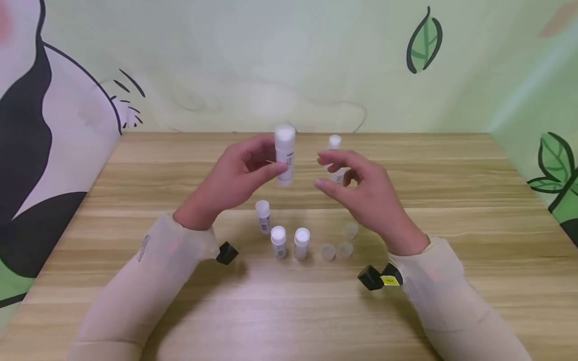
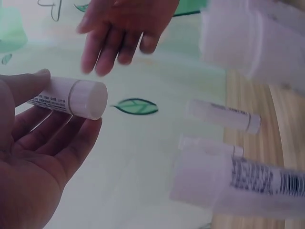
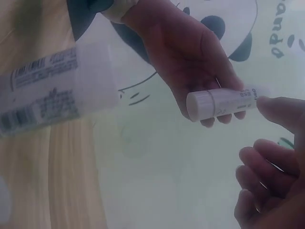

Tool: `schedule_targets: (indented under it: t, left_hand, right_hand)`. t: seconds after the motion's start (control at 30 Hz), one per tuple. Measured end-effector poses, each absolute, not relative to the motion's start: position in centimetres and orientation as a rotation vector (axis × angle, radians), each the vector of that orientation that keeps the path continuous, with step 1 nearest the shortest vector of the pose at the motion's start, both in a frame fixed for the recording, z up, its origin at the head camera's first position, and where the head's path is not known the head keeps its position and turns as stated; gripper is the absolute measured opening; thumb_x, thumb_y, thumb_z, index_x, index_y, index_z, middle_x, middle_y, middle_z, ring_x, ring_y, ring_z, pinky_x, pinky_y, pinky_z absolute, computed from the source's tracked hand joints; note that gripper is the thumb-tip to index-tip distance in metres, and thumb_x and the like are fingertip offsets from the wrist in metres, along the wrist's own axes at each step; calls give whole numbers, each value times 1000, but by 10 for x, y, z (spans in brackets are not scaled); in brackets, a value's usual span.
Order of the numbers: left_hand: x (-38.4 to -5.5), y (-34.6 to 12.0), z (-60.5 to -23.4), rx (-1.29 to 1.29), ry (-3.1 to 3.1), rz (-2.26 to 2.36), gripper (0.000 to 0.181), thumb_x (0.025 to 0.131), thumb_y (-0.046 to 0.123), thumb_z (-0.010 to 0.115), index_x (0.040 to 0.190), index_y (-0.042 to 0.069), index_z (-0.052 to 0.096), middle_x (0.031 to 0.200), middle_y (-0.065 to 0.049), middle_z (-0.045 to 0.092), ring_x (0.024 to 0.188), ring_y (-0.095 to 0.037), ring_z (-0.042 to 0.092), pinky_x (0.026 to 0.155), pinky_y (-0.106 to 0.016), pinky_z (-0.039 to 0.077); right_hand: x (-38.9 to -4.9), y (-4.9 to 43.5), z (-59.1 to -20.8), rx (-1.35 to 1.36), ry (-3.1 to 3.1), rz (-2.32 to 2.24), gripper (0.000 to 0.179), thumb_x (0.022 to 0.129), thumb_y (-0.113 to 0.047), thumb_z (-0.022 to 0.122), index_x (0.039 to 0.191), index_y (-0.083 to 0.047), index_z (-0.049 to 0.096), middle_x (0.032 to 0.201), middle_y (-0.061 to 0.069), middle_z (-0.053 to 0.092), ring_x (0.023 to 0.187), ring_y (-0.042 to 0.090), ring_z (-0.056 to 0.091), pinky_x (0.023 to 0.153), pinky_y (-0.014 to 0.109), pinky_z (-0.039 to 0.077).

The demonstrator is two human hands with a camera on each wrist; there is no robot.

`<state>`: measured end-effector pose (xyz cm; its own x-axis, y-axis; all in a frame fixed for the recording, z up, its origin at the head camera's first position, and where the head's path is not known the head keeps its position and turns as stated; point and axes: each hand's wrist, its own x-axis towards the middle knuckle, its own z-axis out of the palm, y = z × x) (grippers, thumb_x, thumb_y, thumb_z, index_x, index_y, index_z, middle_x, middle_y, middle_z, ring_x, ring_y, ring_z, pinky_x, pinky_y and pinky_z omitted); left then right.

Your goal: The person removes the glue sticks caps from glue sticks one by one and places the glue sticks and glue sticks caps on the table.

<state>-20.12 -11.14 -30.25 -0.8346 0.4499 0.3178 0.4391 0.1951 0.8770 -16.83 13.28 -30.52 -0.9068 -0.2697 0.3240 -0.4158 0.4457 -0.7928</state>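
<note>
My left hand [image 1: 232, 173] holds a white glue stick [image 1: 285, 150] upright above the table, gripped between thumb and fingers. Dark print shows on its label, and the left wrist view catches one flat end of the same glue stick [image 2: 90, 100]. To its right my right hand [image 1: 368, 188] hovers with fingers loosely bent and nothing in them, apart from the stick. Partly hidden behind that hand stand two more white glue sticks [image 1: 334, 142]. Nearer me are three upright ones: a left one [image 1: 264, 216], a middle one [image 1: 279, 243] and a right one [image 1: 301, 244].
Three round translucent caps [image 1: 345, 249] lie on the wooden table [image 1: 226, 316] right of the near glue sticks. Black wrist cameras [image 1: 371, 278] hang below both sleeves. A wall [image 1: 217, 65] painted with leaves and a panda rises behind the table.
</note>
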Motion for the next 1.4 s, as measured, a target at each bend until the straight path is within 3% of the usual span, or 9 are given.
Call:
schedule_targets:
  t: [0.3,0.63,1.4]
  left_hand:
    - [-179,-103,-302,887,2322,1747,35,91,11,67,125,8,60,114,-7,67,99,-17,68,85,-34,57]
    - [-165,-96,-309,938,2245,1751,34,90,12,68,123,9,61,114,-4,67,98,-15,69,86,-33,57]
    - [-163,-89,-316,969,2267,1703,31,90,13,69,120,8,62,113,-4,68,99,-13,68,87,-29,56]
  right_hand:
    - [-159,119,-295,717,-2294,1650,38,82,-3,75,119,-7,66,108,4,67,96,15,56,71,22,46]
    - [-151,114,-294,772,-2265,1663,40,79,-4,78,117,-8,68,100,-4,66,93,14,55,68,23,44]
    - [-148,110,-297,769,-2248,1641,29,80,-2,76,109,-4,69,88,-3,64,82,13,56,66,23,43]
